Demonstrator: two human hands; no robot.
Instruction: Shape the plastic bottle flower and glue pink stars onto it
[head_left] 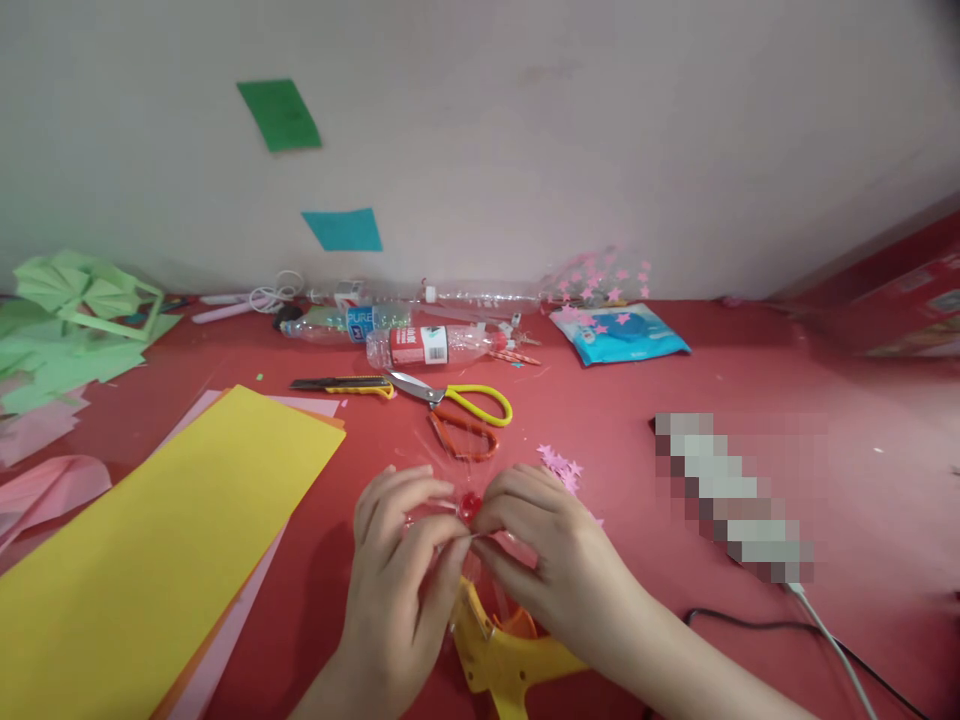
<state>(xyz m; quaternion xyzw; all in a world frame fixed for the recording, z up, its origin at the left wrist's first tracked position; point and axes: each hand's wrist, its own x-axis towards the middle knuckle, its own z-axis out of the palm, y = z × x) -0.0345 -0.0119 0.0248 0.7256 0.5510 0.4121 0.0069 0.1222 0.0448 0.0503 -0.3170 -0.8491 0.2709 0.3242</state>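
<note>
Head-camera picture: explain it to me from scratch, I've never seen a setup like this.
There is no machine here, just a person's bare left hand and right hand. The one picture comes from a camera worn on the head, looking forward and down. On the red tabletop lie yellow paper at the left, a cutter knife and scissors beyond the hands, and plastic bottles nearer the wall. A yellow tool, perhaps a glue gun, is below the hands in the picture. The hands meet close to a small red piece; exactly what they grip is too small to tell.
</note>
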